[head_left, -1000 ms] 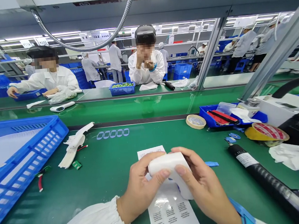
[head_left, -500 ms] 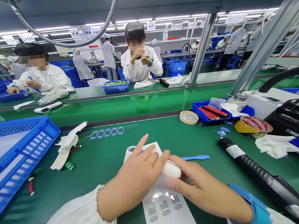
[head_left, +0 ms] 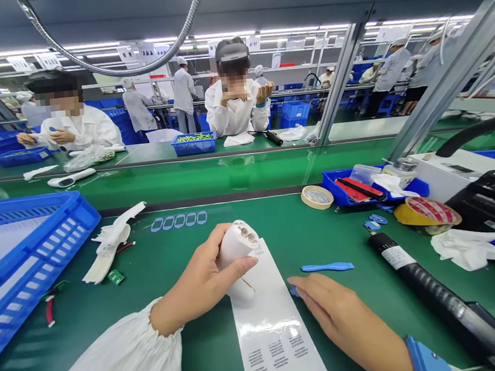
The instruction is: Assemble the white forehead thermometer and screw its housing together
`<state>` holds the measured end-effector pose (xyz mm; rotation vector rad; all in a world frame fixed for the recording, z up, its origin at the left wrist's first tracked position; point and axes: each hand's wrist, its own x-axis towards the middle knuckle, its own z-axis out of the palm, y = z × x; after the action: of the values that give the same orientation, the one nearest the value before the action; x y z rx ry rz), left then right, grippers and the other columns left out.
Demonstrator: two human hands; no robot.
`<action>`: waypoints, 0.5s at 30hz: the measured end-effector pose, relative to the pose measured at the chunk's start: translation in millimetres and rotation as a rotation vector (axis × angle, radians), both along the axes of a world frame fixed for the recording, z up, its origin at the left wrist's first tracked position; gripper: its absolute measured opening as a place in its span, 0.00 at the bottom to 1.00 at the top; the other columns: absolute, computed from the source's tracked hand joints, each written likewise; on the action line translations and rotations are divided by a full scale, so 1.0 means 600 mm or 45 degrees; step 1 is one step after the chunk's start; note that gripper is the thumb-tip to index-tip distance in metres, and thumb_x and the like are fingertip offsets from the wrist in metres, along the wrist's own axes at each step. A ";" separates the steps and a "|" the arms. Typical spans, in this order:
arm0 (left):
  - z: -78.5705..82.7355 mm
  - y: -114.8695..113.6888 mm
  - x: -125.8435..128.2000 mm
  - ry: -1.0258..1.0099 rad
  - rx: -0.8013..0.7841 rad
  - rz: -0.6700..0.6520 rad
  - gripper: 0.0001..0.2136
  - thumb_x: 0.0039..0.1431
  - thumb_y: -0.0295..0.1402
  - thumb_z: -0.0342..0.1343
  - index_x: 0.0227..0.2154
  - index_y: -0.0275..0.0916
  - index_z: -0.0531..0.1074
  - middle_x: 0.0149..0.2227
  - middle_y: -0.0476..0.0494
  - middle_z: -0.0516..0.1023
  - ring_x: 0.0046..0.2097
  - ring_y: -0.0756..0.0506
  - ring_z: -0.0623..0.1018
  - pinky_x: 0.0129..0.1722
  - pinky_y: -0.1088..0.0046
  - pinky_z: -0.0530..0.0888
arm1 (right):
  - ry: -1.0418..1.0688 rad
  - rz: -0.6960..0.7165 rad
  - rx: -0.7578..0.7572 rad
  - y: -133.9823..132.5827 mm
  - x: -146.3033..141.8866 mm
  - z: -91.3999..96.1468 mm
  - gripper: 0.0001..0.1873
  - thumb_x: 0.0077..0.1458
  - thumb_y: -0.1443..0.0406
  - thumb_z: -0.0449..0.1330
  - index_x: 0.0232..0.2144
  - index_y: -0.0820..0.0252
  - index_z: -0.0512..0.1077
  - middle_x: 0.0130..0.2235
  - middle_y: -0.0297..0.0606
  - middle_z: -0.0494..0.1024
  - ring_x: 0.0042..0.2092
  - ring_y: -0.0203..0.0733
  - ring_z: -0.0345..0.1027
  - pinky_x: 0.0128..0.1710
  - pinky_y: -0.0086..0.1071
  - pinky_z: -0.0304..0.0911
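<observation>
Hands: L hand (head_left: 200, 283) closed round white plastic housing (head_left: 237, 246) at top end of printed sheet (head_left: 272, 329), R hand (head_left: 345, 319) open w/ fingertips (head_left: 293, 286) on small blue part (head_left: 294, 292), blue pry tool (head_left: 328, 267) just beside, row of blue oval rings (head_left: 179, 220) lying loose on tabletop (head_left: 349, 240).

left hand (head_left: 200, 283) curled, thumb forward; right hand (head_left: 343, 316) flat, fingers extended, palm down

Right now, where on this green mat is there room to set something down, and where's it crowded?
Bare mat lies between the blue rings, tape roll and blue pry tool. Crowded: far right, around the blue tray and white cloth.
</observation>
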<state>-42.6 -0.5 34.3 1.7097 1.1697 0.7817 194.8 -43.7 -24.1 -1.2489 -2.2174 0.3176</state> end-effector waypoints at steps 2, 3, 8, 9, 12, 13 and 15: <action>-0.006 0.000 0.002 0.034 0.124 0.032 0.13 0.54 0.44 0.55 0.39 0.47 0.62 0.35 0.54 0.69 0.35 0.53 0.69 0.34 0.79 0.67 | 0.333 -0.119 -0.093 0.010 -0.002 0.028 0.11 0.60 0.63 0.51 0.41 0.55 0.72 0.35 0.35 0.77 0.35 0.36 0.71 0.35 0.27 0.71; -0.009 0.000 0.003 0.093 0.194 0.034 0.12 0.54 0.43 0.55 0.39 0.47 0.63 0.35 0.54 0.68 0.35 0.53 0.68 0.34 0.78 0.66 | 0.525 -0.156 -0.179 0.015 -0.006 0.044 0.09 0.58 0.61 0.55 0.40 0.52 0.72 0.35 0.32 0.77 0.35 0.34 0.71 0.35 0.24 0.70; -0.024 -0.003 0.007 0.263 0.523 -0.080 0.08 0.59 0.39 0.52 0.40 0.48 0.61 0.38 0.54 0.69 0.39 0.52 0.68 0.39 0.76 0.65 | 1.211 0.034 -0.697 0.032 -0.043 0.105 0.07 0.51 0.60 0.63 0.34 0.51 0.74 0.28 0.28 0.76 0.29 0.27 0.69 0.29 0.16 0.66; -0.026 -0.004 0.008 0.266 0.587 -0.106 0.08 0.59 0.37 0.51 0.40 0.48 0.60 0.38 0.55 0.70 0.40 0.53 0.68 0.40 0.76 0.65 | 1.247 0.089 -0.758 0.034 -0.051 0.109 0.06 0.51 0.61 0.64 0.34 0.52 0.74 0.28 0.28 0.75 0.28 0.26 0.68 0.28 0.15 0.65; -0.028 -0.008 0.011 0.275 0.706 -0.156 0.07 0.60 0.34 0.51 0.40 0.46 0.61 0.38 0.54 0.70 0.39 0.53 0.68 0.41 0.75 0.65 | 1.264 0.172 -0.851 0.037 -0.067 0.113 0.06 0.51 0.62 0.64 0.33 0.54 0.75 0.27 0.29 0.74 0.27 0.25 0.65 0.27 0.15 0.62; -0.028 -0.008 0.012 0.283 0.725 -0.165 0.07 0.60 0.33 0.51 0.40 0.46 0.61 0.38 0.53 0.70 0.38 0.53 0.68 0.41 0.75 0.65 | 1.256 0.176 -0.864 0.038 -0.069 0.112 0.06 0.51 0.62 0.64 0.33 0.54 0.75 0.26 0.28 0.73 0.27 0.25 0.64 0.28 0.15 0.62; -0.026 -0.010 0.014 0.302 0.762 -0.179 0.07 0.60 0.32 0.51 0.40 0.44 0.61 0.37 0.52 0.71 0.38 0.52 0.67 0.40 0.74 0.65 | 1.245 0.177 -0.887 0.041 -0.070 0.112 0.06 0.51 0.61 0.64 0.34 0.54 0.75 0.25 0.28 0.72 0.27 0.25 0.63 0.27 0.16 0.61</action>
<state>-34.5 -6.4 18.8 2.4046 1.0098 0.9184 152.9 -19.3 42.9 -0.9093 -1.3394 1.4865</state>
